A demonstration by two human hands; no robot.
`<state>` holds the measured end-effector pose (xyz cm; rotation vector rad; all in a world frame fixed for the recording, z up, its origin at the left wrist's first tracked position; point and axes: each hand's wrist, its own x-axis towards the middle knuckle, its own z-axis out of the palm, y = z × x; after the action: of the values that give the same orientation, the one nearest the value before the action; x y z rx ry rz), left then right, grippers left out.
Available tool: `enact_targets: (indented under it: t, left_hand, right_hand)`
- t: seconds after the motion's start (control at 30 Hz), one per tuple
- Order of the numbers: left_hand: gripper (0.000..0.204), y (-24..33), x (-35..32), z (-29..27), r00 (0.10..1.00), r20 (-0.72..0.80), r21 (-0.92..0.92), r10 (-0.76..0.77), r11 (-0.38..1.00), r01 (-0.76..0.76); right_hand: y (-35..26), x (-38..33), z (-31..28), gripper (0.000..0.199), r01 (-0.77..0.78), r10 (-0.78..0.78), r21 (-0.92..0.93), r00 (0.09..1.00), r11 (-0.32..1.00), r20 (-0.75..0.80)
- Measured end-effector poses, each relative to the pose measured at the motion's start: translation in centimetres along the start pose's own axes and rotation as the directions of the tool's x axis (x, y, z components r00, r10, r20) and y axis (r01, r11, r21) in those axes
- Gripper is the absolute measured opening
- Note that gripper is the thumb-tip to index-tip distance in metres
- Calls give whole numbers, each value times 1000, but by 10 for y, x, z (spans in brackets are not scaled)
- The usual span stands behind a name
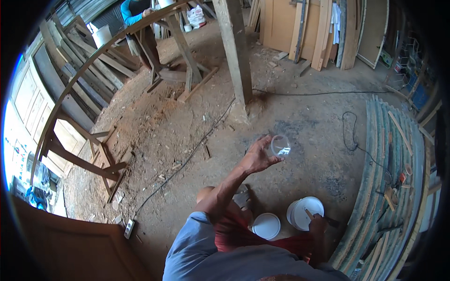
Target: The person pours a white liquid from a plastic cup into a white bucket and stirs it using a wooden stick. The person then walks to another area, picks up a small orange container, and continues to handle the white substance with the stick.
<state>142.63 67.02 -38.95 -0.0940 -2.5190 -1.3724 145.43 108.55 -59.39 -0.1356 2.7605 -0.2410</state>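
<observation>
My left hand (257,159) is stretched out ahead of me, its thumb and fingers gripping a clear plastic cup (281,146) by the side. The cup is tilted so that its round mouth shows. Lower right, my right hand (318,224) is closed on a short tan stick (309,214), whose tip points over a white bucket (292,214). White material or a white surface fills the bucket's round top. Beside it, nearer my knees, lies a round white lid or second bucket (266,226).
Long curved corrugated sheets (375,140) line the right side, with wood scraps on them. A post (236,51) stands ahead. A black cable (187,159) crosses the floor to a power strip (129,229). Behind a long curved wooden piece (89,61) on trestles stands another person (136,18).
</observation>
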Motion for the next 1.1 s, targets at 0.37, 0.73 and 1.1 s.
enact_targets:
  t: [0.37, 0.73, 1.1]
  left_hand:
    - [65, -18, 22, 41, 1000, 16, -338, 8, 941, -2]
    - [62, 22, 39, 76, 990, 103, -196, 99, 977, -78]
    - [65, 8, 34, 83, 992, 117, -142, 38, 990, -21]
  right_hand:
    - [63, 28, 83, 29, 152, -168, -132, 978, 979, -120]
    - [19, 4, 63, 20, -88, 94, 118, 995, 989, -44]
    - [7, 11, 71, 22, -3, 49, 429, 994, 903, -97]
